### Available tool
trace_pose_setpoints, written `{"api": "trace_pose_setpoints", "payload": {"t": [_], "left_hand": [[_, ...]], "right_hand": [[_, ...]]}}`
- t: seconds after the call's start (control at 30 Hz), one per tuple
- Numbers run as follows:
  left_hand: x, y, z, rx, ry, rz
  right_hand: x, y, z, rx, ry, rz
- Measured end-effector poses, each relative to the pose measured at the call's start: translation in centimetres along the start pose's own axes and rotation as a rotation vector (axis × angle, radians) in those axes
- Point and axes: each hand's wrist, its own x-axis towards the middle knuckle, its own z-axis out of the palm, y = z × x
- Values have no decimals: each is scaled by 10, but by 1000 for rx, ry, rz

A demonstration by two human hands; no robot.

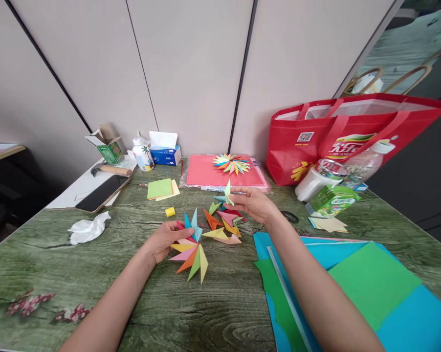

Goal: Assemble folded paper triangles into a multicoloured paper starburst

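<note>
Between the thumb and fingers of my left hand (168, 240) is a partly round origami star (193, 254) of folded paper points in blue, red, pink, yellow, orange and green. My right hand (253, 203) pinches a single pale green folded paper piece (228, 192), held upright above a loose heap. That heap of folded paper pieces (215, 234) lies on the table between my hands, in orange, yellow, pink, red, green and blue. Farther back, a full multicoloured origami star (231, 164) rests on a red packet of paper (200, 168).
Green and yellow paper squares (159, 188), a yellow roll (169, 211) and a crumpled tissue (89, 228) lie left. A phone (103, 193) and hammer (112, 169) are beyond. At right are blue sheets (422, 313), a green carton (332, 199) and a red bag (297, 142).
</note>
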Motion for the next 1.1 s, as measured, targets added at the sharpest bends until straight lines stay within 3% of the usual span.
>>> {"api": "trace_pose_setpoints", "payload": {"t": [0.2,0.3,0.57,0.67,0.73,0.9,1.03,1.1], "left_hand": [[1,-1,-2,20,-26,3],[1,-2,-2,21,-39,4],[3,-2,-4,28,-48,12],[4,-3,-4,30,-44,13],[4,-3,-5,27,-44,12],[3,-2,-5,23,-44,13],[2,-2,-4,18,-40,10],[2,-1,-3,18,-41,9]], "right_hand": [[-2,3,8,58,-136,73],[-5,4,16,-13,-124,47],[-20,-3,39,-542,56,-388],[-22,-3,40,-720,76,-480],[-21,-2,38,-805,71,-453],[-19,-4,25,-1089,9,-231],[-19,-14,8,-1505,116,-188],[-18,-15,1,-1591,82,-87]]}}
